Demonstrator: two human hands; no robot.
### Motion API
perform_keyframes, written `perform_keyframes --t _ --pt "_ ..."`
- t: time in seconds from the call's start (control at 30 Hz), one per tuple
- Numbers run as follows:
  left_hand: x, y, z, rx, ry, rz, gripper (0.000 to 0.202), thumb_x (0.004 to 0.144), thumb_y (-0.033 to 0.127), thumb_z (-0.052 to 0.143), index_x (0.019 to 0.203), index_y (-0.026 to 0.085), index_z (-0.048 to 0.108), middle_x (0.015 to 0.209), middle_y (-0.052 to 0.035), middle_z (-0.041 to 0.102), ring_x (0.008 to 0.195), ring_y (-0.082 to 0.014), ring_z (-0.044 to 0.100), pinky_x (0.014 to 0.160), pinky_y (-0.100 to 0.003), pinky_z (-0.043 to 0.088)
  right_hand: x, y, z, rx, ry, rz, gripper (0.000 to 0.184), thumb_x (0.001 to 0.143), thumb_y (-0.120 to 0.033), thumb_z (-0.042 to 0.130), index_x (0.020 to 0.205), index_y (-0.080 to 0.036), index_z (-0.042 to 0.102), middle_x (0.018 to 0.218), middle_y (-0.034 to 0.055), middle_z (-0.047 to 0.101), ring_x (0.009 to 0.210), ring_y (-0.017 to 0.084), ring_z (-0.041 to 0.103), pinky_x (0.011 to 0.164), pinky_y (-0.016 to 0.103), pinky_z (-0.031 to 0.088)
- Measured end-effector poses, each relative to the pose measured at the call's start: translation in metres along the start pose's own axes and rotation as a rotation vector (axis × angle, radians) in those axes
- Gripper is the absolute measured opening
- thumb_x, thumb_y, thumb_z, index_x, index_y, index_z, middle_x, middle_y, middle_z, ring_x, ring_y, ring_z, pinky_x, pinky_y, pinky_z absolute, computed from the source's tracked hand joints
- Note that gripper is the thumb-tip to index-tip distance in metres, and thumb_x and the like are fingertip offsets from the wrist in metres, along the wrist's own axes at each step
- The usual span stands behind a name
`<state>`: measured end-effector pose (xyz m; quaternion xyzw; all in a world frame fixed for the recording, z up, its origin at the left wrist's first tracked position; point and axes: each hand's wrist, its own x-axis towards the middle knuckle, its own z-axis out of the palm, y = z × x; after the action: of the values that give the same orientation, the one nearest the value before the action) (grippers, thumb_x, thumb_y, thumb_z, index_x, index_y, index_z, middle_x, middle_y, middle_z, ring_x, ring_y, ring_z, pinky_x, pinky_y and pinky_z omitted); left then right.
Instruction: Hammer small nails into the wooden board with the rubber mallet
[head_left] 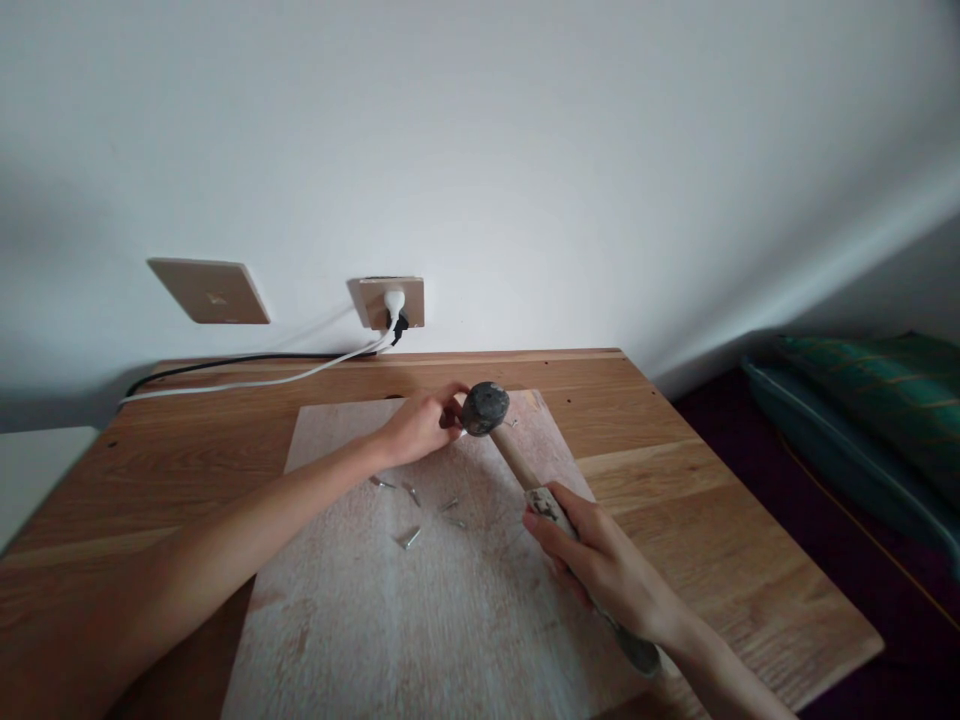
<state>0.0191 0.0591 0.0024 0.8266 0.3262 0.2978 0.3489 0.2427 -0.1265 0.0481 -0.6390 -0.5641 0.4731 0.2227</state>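
Here's the right hand (pixel 600 565) wrapped firmly round the wooden handle of a hammer (pixel 517 455), gripping it well down the shaft, with the dark round head (pixel 485 408) sitting out over the far part of a pale, scuffed board (pixel 450 600). The left hand (pixel 420 425) is right up against that head — fingers pinched together beside it, though whatever they pinch is too small to make out. Between the two hands, a handful of loose nails (pixel 409 538) lie scattered on the board, each at its own angle.

The board itself rests flat on a warm-toned wooden table (pixel 712 520), grain and knots plain to see, pushed up against a plain white wall (pixel 525 150). On that wall, a beige socket (pixel 390 302) with a white plug and a black one in it — their cables (pixel 247 375) trail leftward along the table's back edge. A blank beige plate (pixel 210 291) sits further left. Off to the right, below table level, a green patterned cushion (pixel 885 395) lies on a dark surface.
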Motion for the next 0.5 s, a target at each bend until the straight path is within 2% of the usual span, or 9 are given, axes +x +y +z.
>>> perform_keyframes --t 0.27,0.4,0.5 --pt "0.0002 0.0011 0.0009 -0.023 0.008 0.0 0.045 0.073 0.001 0.063 0.113 0.02 0.064 0.082 0.0025 0.074 0.07 -0.0141 0.067 0.068 -0.025 0.05 -0.0008 -0.0008 0.0012 -0.008 -0.003 0.004 0.041 0.102 -0.061 0.052 0.083 -0.025 0.048 0.056 -0.0075 0.051 0.041 0.008 0.045 0.04 0.019 0.035" --pt "0.0002 0.001 0.0009 -0.018 -0.001 -0.01 0.048 0.075 0.002 0.062 0.119 0.02 0.063 0.083 0.0018 0.075 0.069 -0.0137 0.068 0.068 -0.025 0.05 -0.0004 0.0016 0.0025 0.011 0.02 -0.004 0.042 0.102 -0.061 0.052 0.082 -0.024 0.049 0.055 -0.0074 0.051 0.042 0.009 0.045 0.04 0.019 0.034" --pt "-0.0001 0.0001 0.0011 -0.029 -0.003 0.011 0.058 0.074 0.002 0.062 0.129 0.02 0.057 0.084 0.0026 0.075 0.069 -0.0131 0.067 0.068 -0.024 0.049 -0.0008 0.0005 0.0022 0.009 0.015 -0.01 0.041 0.102 -0.06 0.052 0.082 -0.024 0.049 0.056 -0.0075 0.052 0.041 0.009 0.046 0.04 0.02 0.035"
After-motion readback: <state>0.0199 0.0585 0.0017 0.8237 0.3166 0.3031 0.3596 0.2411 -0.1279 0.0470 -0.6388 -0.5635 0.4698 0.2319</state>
